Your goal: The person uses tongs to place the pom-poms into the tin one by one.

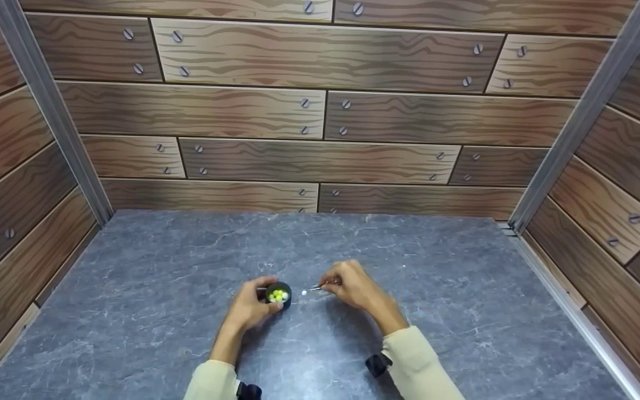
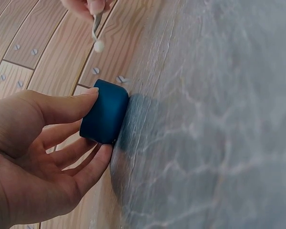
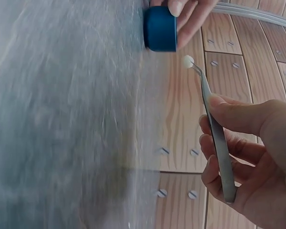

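My left hand (image 1: 250, 305) grips a small dark blue cup (image 2: 105, 112) by its side, thumb at the rim and fingers around the lower wall. Inside the cup (image 1: 279, 308) lie several yellow and white balls (image 1: 278, 295). To the right of it, my right hand (image 1: 351, 284) holds bent-tip metal tweezers (image 3: 219, 148) between thumb and fingers. A small white ball (image 3: 188, 61) is pinched in the tweezer tips, a short way from the cup's rim and above the tabletop.
The grey marbled table (image 1: 186, 255) stretches around both hands. Wood-patterned walls (image 1: 320, 111) enclose it at the back and sides, with metal posts (image 1: 53, 111) at the corners. A tiny white speck (image 1: 404, 266) shows on the table to the right of my right hand.
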### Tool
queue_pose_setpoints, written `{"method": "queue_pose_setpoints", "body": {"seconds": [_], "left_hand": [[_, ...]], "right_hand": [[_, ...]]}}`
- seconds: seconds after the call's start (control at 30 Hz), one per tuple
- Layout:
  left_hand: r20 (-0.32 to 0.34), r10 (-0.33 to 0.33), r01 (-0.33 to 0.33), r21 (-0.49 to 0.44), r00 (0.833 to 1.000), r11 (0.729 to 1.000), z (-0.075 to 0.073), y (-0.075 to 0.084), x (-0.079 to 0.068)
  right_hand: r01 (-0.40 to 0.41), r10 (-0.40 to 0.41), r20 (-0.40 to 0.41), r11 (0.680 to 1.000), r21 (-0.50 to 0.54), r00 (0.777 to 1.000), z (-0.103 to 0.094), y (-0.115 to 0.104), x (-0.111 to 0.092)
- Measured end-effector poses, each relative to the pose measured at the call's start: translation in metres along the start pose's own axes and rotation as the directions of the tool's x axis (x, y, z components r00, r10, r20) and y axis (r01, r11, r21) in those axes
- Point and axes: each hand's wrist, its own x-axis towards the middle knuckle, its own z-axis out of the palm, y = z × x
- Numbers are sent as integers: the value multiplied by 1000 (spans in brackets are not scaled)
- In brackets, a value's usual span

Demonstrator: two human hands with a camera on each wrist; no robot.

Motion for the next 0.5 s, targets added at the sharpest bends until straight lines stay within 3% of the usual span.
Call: {"method": "queue_pose_setpoints", "body": {"seconds": [0.2, 0.5], "left_hand": [[-4, -16, 16, -1, 1000, 1000, 0, 0, 2], [11, -19, 19, -46, 1000, 999, -1, 1, 1]], "right_hand": [[20, -20, -1, 1000, 5, 1000, 12, -4, 10], [-12, 12, 13, 1000, 6, 1000, 27, -11, 20]]}}
